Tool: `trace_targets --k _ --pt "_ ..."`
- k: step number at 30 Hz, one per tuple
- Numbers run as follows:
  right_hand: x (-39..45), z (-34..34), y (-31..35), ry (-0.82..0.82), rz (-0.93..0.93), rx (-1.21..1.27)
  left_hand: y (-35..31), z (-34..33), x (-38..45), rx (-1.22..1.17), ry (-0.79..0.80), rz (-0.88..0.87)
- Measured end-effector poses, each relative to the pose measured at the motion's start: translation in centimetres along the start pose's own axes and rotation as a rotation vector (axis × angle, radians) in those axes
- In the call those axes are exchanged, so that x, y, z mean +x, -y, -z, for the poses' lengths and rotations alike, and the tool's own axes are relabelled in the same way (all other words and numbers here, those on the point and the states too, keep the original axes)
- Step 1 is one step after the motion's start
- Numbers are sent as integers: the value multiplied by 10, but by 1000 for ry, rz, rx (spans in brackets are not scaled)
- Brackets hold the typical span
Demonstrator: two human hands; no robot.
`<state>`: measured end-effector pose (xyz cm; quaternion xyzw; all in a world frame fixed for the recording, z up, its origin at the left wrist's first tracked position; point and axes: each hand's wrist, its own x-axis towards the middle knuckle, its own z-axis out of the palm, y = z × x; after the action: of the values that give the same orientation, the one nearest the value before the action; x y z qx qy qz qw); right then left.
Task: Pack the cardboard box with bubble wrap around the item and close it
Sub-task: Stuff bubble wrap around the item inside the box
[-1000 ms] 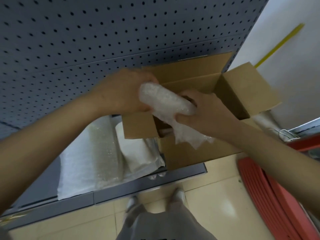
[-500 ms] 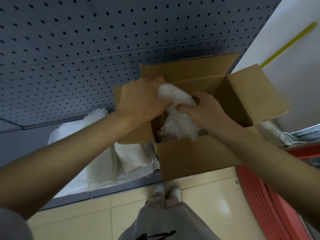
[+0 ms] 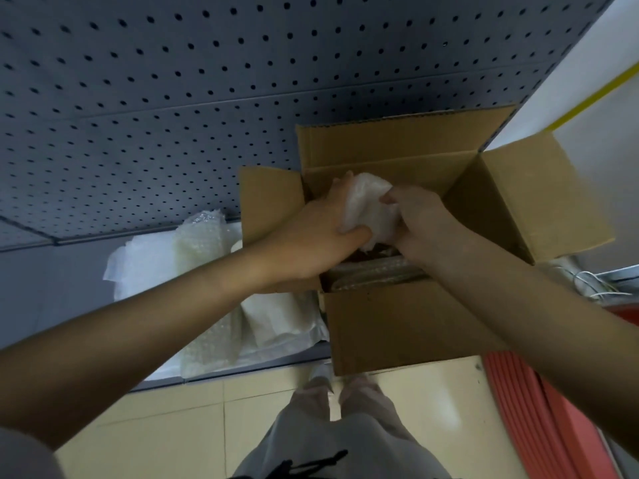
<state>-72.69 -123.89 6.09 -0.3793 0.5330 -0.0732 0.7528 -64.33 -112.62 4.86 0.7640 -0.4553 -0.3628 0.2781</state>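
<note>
Where both hands (image 3: 321,233) (image 3: 420,226) grip bubble wrap (image 3: 368,205) — item hidden

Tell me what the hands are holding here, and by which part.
Both hold one bubble wrap wad inside the open cardboard box. The left hand grips its left side, thumb underneath; the right hand pinches its right edge.

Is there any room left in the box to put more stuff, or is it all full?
Some. Inside the cardboard box, bare room shows at the right, between the right hand and the right wall. The left is crowded: both hands grip the bubble wrap bundle, left hand beside it. On the shelf, grey space lies left of the bubble wrap sheets.
</note>
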Motion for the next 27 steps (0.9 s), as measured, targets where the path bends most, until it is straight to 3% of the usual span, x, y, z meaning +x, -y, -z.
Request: trace_targets --k 3,5,9,15,21,25,27 --pt "8 -4 11 104 -79 -102 4 -5 -3 -119 147 102" --pt "14 -4 13 170 -19 -240 2 -10 -4 -274 163 119" --pt "28 -3 13 311 84 -526 -1 -11 -8 -541 135 78" --pt "51 15 15 460 105 -794 0 -20 -22 -742 135 165" --pt "49 37 29 453 190 -972 -8 -17 -10 -1073 -31 284" --pt "49 39 26 359 290 -998 -8 -12 0 -970 3 299" --pt "52 42 25 311 333 -996 -6 -8 1 -808 17 272"
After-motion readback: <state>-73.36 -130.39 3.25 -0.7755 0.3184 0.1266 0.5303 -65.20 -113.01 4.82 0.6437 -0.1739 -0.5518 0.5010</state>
